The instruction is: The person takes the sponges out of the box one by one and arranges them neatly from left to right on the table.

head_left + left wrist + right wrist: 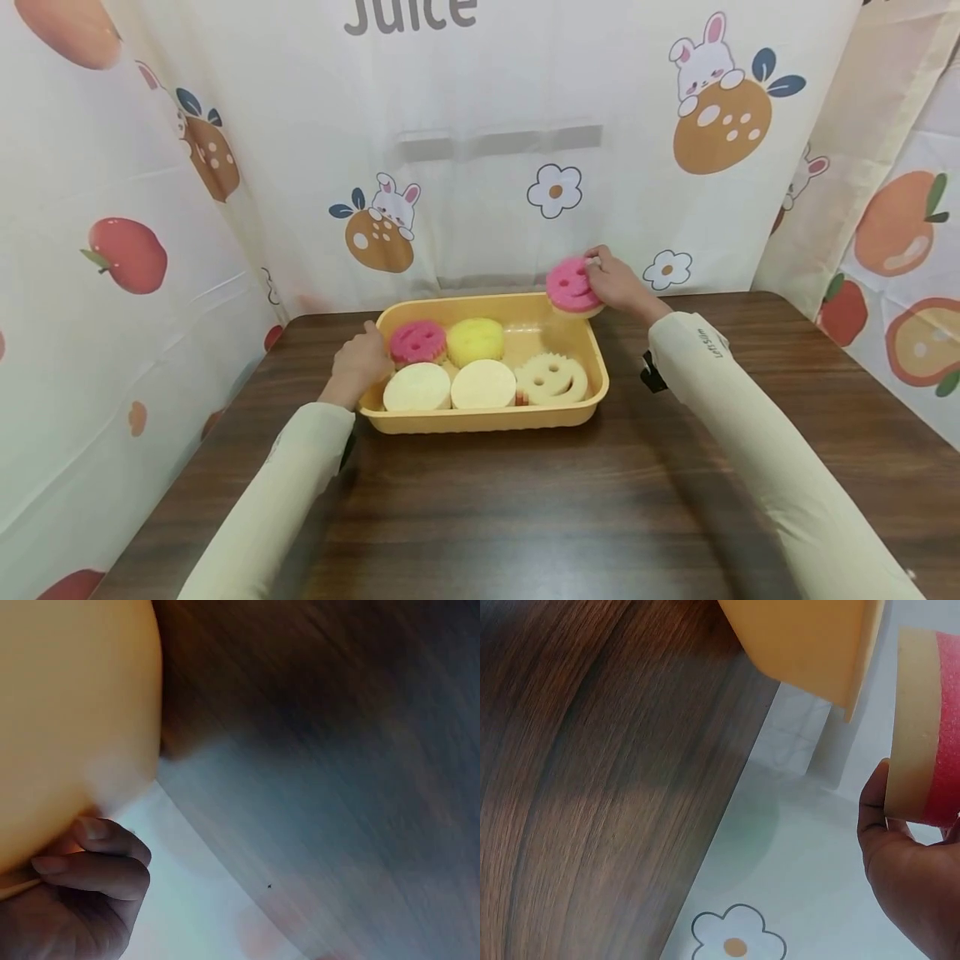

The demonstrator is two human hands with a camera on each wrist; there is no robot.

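A dark wood-grained surface (480, 517) runs back to a pale cloth (495, 92) lettered "Juice" (411, 14); it is printed with rabbits (705, 75) above spotted brown fruits (722, 133), outlined flowers (555, 191) with brownish centres, and a row of grey strips (502, 144). The left cloth (45, 400) shows a red fruit (129, 256); the right cloth (918, 108) shows a cut fruit (930, 342) below an orange one.
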